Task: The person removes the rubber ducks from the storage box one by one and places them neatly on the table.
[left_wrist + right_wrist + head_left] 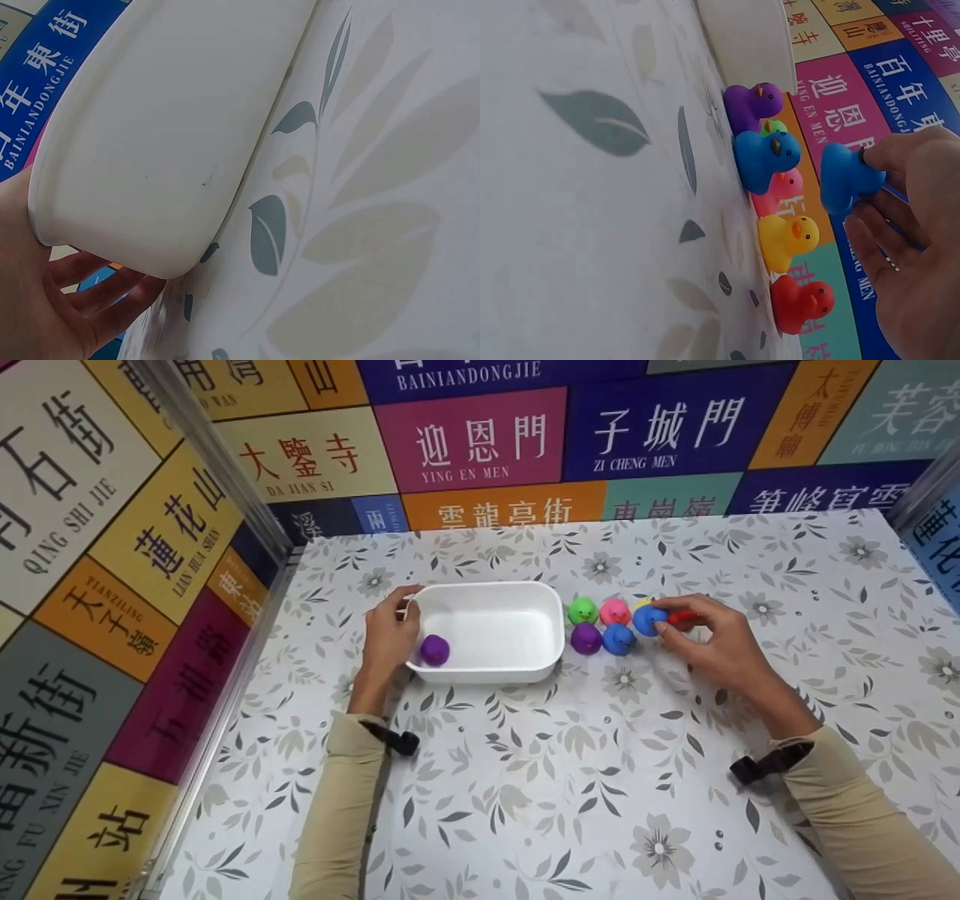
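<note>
My left hand (388,634) grips the left end of a white plastic tub (491,676), thumb at the rim and fingers along the outside. Inside the tub, at its near left corner, lies a purple rubber duck (434,650). My right hand (716,649) pinches a blue rubber duck (844,180) between thumb and fingers, raised off the table. Right of the tub stand a green duck (583,610), a pink duck (615,613), a second purple duck (586,638) and another blue duck (619,639). A yellow duck (786,244) and a red duck (802,304) are partly hidden in the head view.
The table (540,795) has a white cover printed with grey leaves and flowers. Panels with coloured sign blocks (472,442) rise behind it and along the left side. Each wrist wears a black strap with a small camera (405,743).
</note>
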Action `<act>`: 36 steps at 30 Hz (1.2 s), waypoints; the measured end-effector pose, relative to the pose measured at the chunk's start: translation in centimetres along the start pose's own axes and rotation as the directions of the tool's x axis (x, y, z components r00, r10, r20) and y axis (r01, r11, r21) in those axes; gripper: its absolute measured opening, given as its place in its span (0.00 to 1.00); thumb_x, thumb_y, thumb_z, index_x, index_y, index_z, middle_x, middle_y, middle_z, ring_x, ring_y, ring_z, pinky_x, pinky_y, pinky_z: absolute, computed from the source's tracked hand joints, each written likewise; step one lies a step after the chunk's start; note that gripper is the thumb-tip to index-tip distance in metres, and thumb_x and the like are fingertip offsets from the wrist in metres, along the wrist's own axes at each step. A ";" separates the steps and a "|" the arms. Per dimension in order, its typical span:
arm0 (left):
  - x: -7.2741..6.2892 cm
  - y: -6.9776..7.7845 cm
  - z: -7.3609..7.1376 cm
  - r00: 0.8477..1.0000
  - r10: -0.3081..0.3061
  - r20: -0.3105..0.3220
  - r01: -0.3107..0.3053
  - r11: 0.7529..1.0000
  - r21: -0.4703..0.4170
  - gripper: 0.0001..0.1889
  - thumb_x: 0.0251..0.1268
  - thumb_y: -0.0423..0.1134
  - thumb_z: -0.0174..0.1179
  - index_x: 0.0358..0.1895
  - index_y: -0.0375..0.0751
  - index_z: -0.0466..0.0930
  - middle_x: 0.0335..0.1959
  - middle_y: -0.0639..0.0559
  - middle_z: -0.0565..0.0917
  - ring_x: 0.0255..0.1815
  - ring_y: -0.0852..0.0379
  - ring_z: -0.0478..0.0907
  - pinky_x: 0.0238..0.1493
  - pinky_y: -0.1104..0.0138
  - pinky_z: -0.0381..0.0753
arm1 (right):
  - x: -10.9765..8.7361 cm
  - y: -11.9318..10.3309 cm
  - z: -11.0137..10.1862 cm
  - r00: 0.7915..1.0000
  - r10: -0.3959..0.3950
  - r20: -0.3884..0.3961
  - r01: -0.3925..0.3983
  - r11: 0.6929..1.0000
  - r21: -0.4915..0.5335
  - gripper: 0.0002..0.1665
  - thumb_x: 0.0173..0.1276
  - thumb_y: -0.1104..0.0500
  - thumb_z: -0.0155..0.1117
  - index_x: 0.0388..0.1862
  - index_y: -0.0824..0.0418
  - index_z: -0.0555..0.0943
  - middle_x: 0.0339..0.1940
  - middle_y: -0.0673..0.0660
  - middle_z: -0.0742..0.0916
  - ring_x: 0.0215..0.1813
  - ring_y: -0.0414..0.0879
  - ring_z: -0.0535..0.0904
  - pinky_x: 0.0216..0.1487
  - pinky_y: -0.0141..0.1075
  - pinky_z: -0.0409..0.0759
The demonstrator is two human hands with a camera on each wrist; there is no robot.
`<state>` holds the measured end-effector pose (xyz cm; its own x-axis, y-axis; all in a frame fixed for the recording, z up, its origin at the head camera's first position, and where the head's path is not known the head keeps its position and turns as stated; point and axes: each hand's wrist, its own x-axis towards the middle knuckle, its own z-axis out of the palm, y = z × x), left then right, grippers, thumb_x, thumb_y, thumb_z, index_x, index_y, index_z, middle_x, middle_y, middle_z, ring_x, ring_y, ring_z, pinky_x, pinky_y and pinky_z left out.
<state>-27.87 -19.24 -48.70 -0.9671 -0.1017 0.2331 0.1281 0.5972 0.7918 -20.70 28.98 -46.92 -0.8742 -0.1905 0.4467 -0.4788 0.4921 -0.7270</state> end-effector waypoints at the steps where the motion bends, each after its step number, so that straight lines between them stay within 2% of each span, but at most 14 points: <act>1: 0.0 0.0 0.0 1.000 0.001 0.000 -0.001 1.000 -0.002 0.18 0.81 0.39 0.56 0.66 0.50 0.87 0.52 0.41 0.93 0.46 0.46 0.91 0.55 0.53 0.88 | 0.0 0.0 -0.2 1.000 0.000 0.010 0.000 1.000 -0.009 0.21 0.71 0.68 0.75 0.61 0.58 0.89 0.56 0.58 0.92 0.49 0.33 0.86 0.53 0.21 0.82; 10: 0.0 0.0 0.0 1.000 -0.004 -0.003 0.004 1.000 0.011 0.18 0.81 0.39 0.56 0.66 0.51 0.87 0.52 0.41 0.93 0.45 0.46 0.90 0.54 0.54 0.88 | 0.0 0.3 -1.3 0.989 0.036 0.143 -0.020 0.993 -0.113 0.19 0.75 0.62 0.73 0.62 0.56 0.89 0.60 0.59 0.91 0.51 0.26 0.82 0.53 0.18 0.80; 15: -0.1 0.0 0.0 1.000 -0.007 -0.005 0.007 1.000 0.021 0.17 0.81 0.39 0.56 0.65 0.54 0.87 0.51 0.42 0.93 0.45 0.47 0.90 0.54 0.55 0.87 | 0.0 0.4 -1.6 0.971 0.054 0.233 -0.021 0.990 -0.141 0.18 0.77 0.61 0.71 0.63 0.55 0.89 0.59 0.57 0.91 0.53 0.28 0.82 0.52 0.18 0.80; 20: -0.1 0.0 0.0 1.000 0.000 0.003 0.000 1.000 0.013 0.18 0.82 0.40 0.55 0.66 0.52 0.86 0.52 0.42 0.93 0.45 0.46 0.91 0.54 0.53 0.87 | -0.1 0.8 -1.6 0.950 0.077 0.302 -0.027 0.986 -0.165 0.19 0.75 0.65 0.71 0.63 0.57 0.88 0.56 0.56 0.92 0.53 0.28 0.81 0.50 0.18 0.81; 23: -0.1 0.0 -0.1 1.000 0.004 0.004 -0.004 1.000 0.017 0.18 0.82 0.41 0.54 0.66 0.52 0.87 0.53 0.42 0.93 0.46 0.46 0.91 0.54 0.53 0.87 | -0.1 1.1 -1.6 0.943 0.086 0.321 -0.029 0.983 -0.179 0.20 0.74 0.68 0.71 0.63 0.58 0.88 0.56 0.56 0.92 0.53 0.29 0.81 0.50 0.18 0.81; 27: -0.1 0.0 -0.1 1.000 0.001 0.001 -0.001 1.000 0.022 0.17 0.81 0.41 0.55 0.65 0.54 0.87 0.53 0.42 0.93 0.47 0.47 0.90 0.55 0.53 0.87 | -0.1 1.3 -1.5 0.937 0.105 0.334 -0.042 0.981 -0.191 0.21 0.74 0.68 0.71 0.64 0.58 0.88 0.57 0.56 0.92 0.54 0.36 0.84 0.50 0.17 0.79; 33: 0.0 0.0 -0.1 1.000 0.000 0.002 0.000 1.000 0.014 0.17 0.82 0.40 0.55 0.65 0.54 0.87 0.53 0.42 0.92 0.47 0.47 0.90 0.55 0.54 0.87 | -0.1 1.2 -1.4 0.936 0.122 0.330 -0.057 0.978 -0.199 0.21 0.75 0.67 0.70 0.64 0.57 0.88 0.57 0.56 0.92 0.55 0.37 0.83 0.51 0.17 0.79; 36: 0.0 0.0 -0.1 1.000 -0.001 -0.001 0.001 1.000 0.012 0.17 0.82 0.40 0.55 0.65 0.54 0.87 0.53 0.42 0.93 0.46 0.47 0.91 0.54 0.54 0.88 | -0.1 1.2 -1.4 0.936 0.137 0.326 -0.072 0.976 -0.205 0.21 0.75 0.67 0.70 0.64 0.57 0.88 0.57 0.56 0.92 0.57 0.43 0.85 0.51 0.16 0.78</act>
<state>-27.84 -19.32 -48.70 -0.9670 -0.1029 0.2333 0.1248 0.6068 0.7850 -21.10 30.74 -47.10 -0.9098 -0.3875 0.1486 -0.3882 0.6679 -0.6350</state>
